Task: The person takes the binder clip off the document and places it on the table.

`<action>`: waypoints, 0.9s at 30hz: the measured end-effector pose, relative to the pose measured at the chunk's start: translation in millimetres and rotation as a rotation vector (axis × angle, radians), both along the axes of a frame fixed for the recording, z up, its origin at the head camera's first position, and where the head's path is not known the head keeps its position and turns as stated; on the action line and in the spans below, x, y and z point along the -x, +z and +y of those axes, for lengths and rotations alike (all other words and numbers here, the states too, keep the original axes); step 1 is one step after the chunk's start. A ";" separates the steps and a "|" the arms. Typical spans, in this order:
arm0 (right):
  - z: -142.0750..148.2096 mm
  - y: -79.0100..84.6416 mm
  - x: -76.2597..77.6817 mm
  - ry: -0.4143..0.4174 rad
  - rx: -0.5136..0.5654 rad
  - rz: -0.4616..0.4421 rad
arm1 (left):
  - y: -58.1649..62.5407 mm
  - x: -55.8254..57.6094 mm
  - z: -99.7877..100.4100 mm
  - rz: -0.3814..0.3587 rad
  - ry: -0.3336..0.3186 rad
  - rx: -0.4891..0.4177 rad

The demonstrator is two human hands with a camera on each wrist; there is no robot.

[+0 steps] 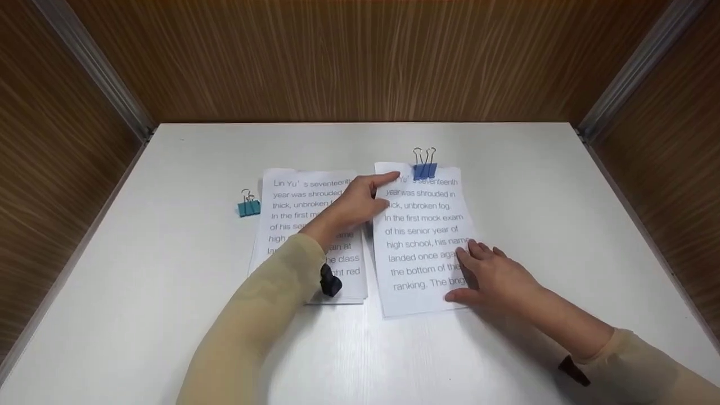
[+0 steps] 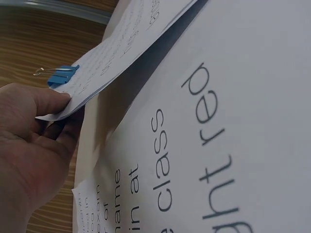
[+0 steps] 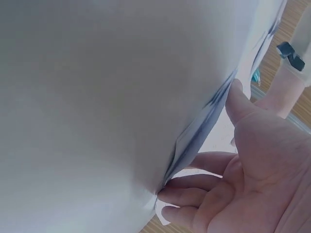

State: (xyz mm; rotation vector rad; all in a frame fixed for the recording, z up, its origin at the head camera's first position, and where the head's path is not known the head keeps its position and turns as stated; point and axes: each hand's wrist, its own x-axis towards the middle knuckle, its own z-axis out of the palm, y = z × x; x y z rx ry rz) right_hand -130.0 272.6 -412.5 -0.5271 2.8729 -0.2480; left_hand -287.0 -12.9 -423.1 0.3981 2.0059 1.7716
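Note:
The right-hand stack of printed paper sheets point(image 1: 419, 261) carries a blue binder clip point(image 1: 424, 171) on its top edge, wire handles up. My left hand point(image 1: 357, 199) pinches this stack near its upper left corner; in the left wrist view the thumb lies on top and the fingers curl beneath, with that edge lifted. At the lower right side of the same stack, my right hand point(image 1: 500, 281) rests with loosely extended fingers. The right wrist view shows the thumb point(image 3: 238, 102) and fingertips along the sheets' edge. A second printed stack point(image 1: 346, 289) lies to the left, partly under my left forearm.
A teal binder clip point(image 1: 248, 208) sits at the left edge of the second stack. Both stacks are on a white table point(image 1: 129, 281). Wood-grain panels point(image 1: 360, 62) enclose its back and sides.

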 end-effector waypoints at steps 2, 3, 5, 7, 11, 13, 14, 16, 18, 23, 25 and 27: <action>2.6 0.7 -0.2 0.003 0.005 0.001 | 0.4 -1.1 -0.4 0.001 0.003 0.014; 3.7 2.0 0.1 0.001 0.009 0.001 | 0.8 -1.8 -0.8 0.006 0.005 0.027; 5.2 6.5 1.9 -0.007 0.018 0.009 | 1.8 -3.3 -1.9 0.016 0.005 0.043; 7.2 13.5 6.0 -0.019 0.028 0.021 | 3.2 -5.0 -3.4 0.021 0.004 0.060; 14.1 33.4 20.0 -0.063 0.129 0.062 | 6.5 -9.1 -6.4 0.056 0.000 0.100; 18.5 44.6 29.4 -0.079 0.206 0.097 | 7.9 -11.6 -7.5 0.078 -0.001 0.120; 20.5 50.4 34.4 -0.087 0.243 0.118 | 8.7 -12.9 -8.0 0.087 -0.003 0.125; 24.1 61.0 44.9 -0.092 0.304 0.164 | 10.1 -15.7 -8.5 0.100 -0.009 0.128; 26.8 70.4 54.8 -0.109 0.353 0.189 | 11.0 -18.9 -9.1 0.102 -0.017 0.118; 29.6 85.8 81.6 -0.171 0.506 0.182 | 11.7 -28.5 -10.2 0.125 -0.027 0.096; 29.3 88.6 93.5 -0.190 0.579 0.154 | 11.5 -32.3 -10.6 0.143 -0.031 0.075; 28.9 89.6 105.5 -0.194 0.644 0.122 | 11.3 -35.9 -11.1 0.155 -0.038 0.053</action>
